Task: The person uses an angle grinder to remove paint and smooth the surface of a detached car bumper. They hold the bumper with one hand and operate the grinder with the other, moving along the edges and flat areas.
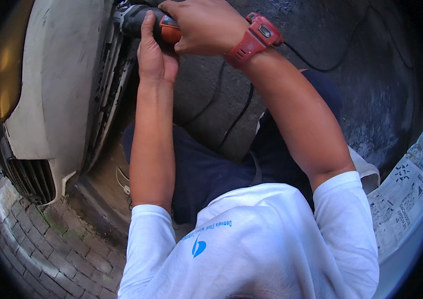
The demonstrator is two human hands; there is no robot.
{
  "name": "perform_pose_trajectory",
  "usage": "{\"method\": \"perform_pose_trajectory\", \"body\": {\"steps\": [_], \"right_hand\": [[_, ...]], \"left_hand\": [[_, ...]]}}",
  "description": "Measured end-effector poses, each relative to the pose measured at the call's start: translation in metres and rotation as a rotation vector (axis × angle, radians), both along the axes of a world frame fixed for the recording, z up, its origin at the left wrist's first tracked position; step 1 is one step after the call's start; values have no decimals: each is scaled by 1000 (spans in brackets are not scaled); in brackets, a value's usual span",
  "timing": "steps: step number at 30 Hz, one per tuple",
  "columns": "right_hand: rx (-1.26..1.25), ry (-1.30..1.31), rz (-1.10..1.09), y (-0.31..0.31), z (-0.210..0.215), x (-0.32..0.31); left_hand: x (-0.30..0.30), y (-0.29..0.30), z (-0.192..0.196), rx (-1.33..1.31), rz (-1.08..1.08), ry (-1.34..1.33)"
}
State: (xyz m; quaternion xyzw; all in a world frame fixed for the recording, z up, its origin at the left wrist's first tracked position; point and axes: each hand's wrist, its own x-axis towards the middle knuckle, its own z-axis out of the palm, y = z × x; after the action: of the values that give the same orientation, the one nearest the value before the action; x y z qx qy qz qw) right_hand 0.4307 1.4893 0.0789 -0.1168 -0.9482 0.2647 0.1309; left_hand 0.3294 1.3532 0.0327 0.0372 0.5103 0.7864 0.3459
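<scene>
Both of my hands are on a black and orange power tool, which looks like an angle grinder (pixel 139 22), at the top of the view. My left hand (pixel 155 57) cups its body from the near side, thumb raised along the casing. My right hand (pixel 206 25), with a red watch on the wrist, wraps over the rear of the body beside the orange part. The tool's metal head points left, at the dark, rough edge of an off-white car bumper (pixel 54 84). Whether the head touches that edge, I cannot tell; its working end is hidden.
A black cord (pixel 331 69) curves over the dark floor to the right. On the left are an amber lamp (pixel 4 65), a black grille (pixel 32 179) and brick paving (pixel 67 249). Newspaper sheets (pixel 403 199) lie at the right. My bent legs (pixel 206 159) are below my arms.
</scene>
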Motion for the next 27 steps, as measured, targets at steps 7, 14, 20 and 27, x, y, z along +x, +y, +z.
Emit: {"method": "perform_pose_trajectory", "body": {"steps": [7,14,20,27], "right_hand": [[20,10,-23,-4,-3,-6],[-20,49,-17,-7,-2,-4],[-65,-20,7,-3,3,7],[-36,61,-30,-8,4,4]], "left_hand": [[14,2,5,12,54,30],[10,1,9,31,-1,10],[18,-1,11,25,-62,-23],[17,0,15,-8,-34,21]]}}
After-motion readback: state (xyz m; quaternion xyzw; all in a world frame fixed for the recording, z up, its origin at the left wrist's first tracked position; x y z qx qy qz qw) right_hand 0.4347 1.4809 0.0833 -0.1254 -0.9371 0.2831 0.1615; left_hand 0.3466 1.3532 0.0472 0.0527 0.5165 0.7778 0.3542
